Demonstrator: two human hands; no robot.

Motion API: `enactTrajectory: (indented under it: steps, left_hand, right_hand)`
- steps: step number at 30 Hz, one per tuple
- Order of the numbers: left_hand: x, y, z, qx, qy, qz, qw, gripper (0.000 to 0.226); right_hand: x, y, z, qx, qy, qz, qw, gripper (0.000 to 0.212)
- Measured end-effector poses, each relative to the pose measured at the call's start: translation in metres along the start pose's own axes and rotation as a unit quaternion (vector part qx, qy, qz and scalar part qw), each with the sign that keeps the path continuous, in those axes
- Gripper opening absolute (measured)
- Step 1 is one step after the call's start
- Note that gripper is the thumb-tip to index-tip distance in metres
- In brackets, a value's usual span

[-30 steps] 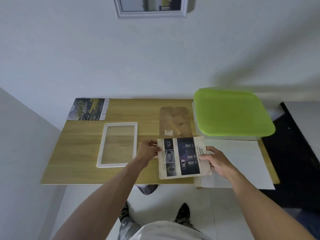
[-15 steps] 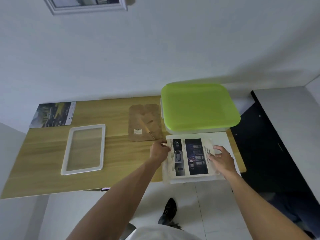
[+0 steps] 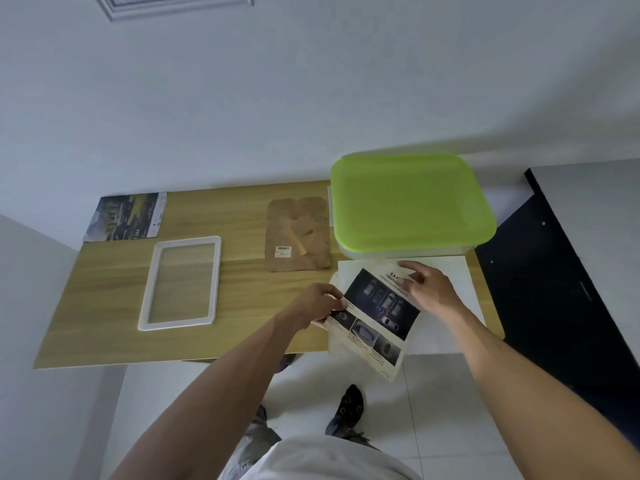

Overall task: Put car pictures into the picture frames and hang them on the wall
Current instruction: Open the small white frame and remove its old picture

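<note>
You are standing at the wooden table (image 3: 242,306) and looking down at it. Your left hand (image 3: 317,306) is pinching the left edge of the car picture (image 3: 375,320) with thumb and fingers curled onto it. Your right hand (image 3: 427,289) is lying over the top right corner of that picture with its fingers stretched out and loose, not curled round anything. The two hands are apart, one on each side of the sheet. The car picture is sitting tilted at about 4 o'clock on the table, and its low corner is hanging past the near edge. It is lying on top of a white sheet (image 3: 450,271).

The white picture frame (image 3: 147,299) is lying flat at about 9 o'clock, well apart from the picture. A second car picture (image 3: 126,216) is lying at 10 o'clock, at the far left corner. The brown backing board (image 3: 298,233) is lying at 12 o'clock, just beside a box with a green lid (image 3: 408,202) at 1 o'clock. Another frame (image 3: 173,5) is hanging on the wall, up at 11 o'clock.
</note>
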State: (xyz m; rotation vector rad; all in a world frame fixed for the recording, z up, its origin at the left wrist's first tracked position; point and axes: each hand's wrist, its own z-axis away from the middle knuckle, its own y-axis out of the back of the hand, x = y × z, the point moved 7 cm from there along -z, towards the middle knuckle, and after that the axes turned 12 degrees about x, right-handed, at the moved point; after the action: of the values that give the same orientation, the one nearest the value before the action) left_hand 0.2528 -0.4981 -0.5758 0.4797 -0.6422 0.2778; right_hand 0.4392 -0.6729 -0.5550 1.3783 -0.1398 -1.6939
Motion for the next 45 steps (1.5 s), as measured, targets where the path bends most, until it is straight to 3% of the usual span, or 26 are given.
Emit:
enactTrajectory:
  steps: [5,9,12,15,19,22,25,29,33,40,45]
  left_hand:
    - [-0.022,0.001,0.011,-0.020,0.039,0.083,0.996,0.012]
    - [-0.033,-0.015,0.020,-0.076,0.077,0.129,0.986,0.012]
    - [-0.029,-0.026,0.020,-0.054,0.070,0.111,0.990,0.018]
    - [-0.019,-0.029,0.012,0.034,-0.014,-0.052,0.998,0.021]
    - [0.000,-0.023,0.013,0.176,-0.115,-0.208,0.955,0.035]
    - [0.012,-0.032,0.018,0.189,-0.215,-0.361,0.887,0.057]
    - [0.012,-0.041,0.017,0.163,-0.262,-0.429,0.849,0.054]
    - [0.012,-0.037,0.010,0.154,-0.255,-0.409,0.863,0.040]
    - [0.020,-0.015,0.011,0.191,-0.275,-0.368,0.868,0.039]
    - [0.011,0.073,0.003,0.241,-0.261,-0.322,0.878,0.053]
    - [-0.016,0.163,0.000,0.271,-0.218,-0.287,0.893,0.059]
  right_hand:
    - [0.014,0.007,0.002,0.073,-0.036,-0.016,0.997,0.057]
    - [0.033,-0.005,0.008,0.023,-0.100,-0.026,0.994,0.062]
    - [0.033,-0.010,0.010,0.017,-0.080,-0.014,0.997,0.050]
    - [0.027,-0.009,0.011,0.051,-0.038,0.033,0.997,0.040]
    - [0.026,-0.010,0.011,0.081,0.000,0.114,0.990,0.040]
    - [0.021,-0.016,0.014,0.085,0.042,0.212,0.973,0.043]
    - [0.016,-0.022,0.016,0.070,0.066,0.272,0.957,0.046]
    - [0.013,-0.023,0.014,0.066,0.070,0.286,0.953,0.049]
    - [-0.011,-0.025,0.017,0.090,0.133,0.265,0.951,0.042]
    - [-0.088,-0.097,0.035,-0.045,0.272,0.210,0.938,0.042]
    - [-0.159,-0.158,0.040,-0.063,0.311,0.198,0.927,0.047]
